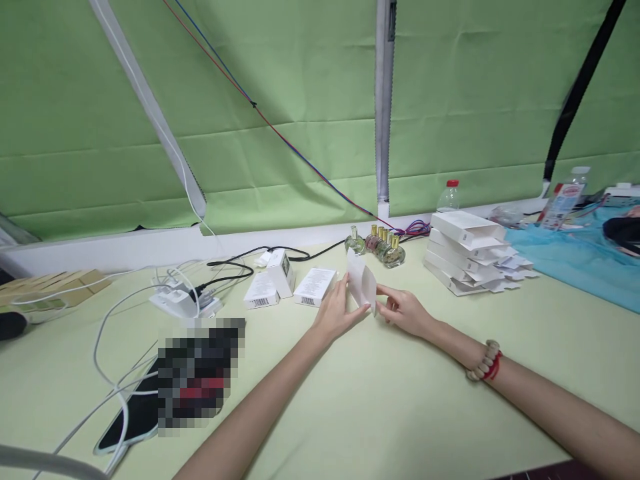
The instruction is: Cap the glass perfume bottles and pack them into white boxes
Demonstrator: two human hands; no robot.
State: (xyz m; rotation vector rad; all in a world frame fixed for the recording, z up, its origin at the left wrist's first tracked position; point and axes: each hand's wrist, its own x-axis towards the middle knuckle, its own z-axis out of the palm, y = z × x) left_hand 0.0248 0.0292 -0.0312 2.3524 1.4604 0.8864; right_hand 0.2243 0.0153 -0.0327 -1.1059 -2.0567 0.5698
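Observation:
A white cardboard box, with a flap standing up at its top, is held upright between both hands just above the table. My left hand grips its left side and lower edge, the thumb reaching along the bottom. On its right edge, the bent fingers of my right hand pinch the card. Behind it stand several small glass perfume bottles with gold caps and one clear glass bottle. Closed white boxes with printed labels lie to the left of my left hand.
A pile of white open-ended boxes rises at the right. Beyond it are a plastic bottle and blue cloth. On the left lie a power strip, loose white cables, a black pad and yellowish boxes.

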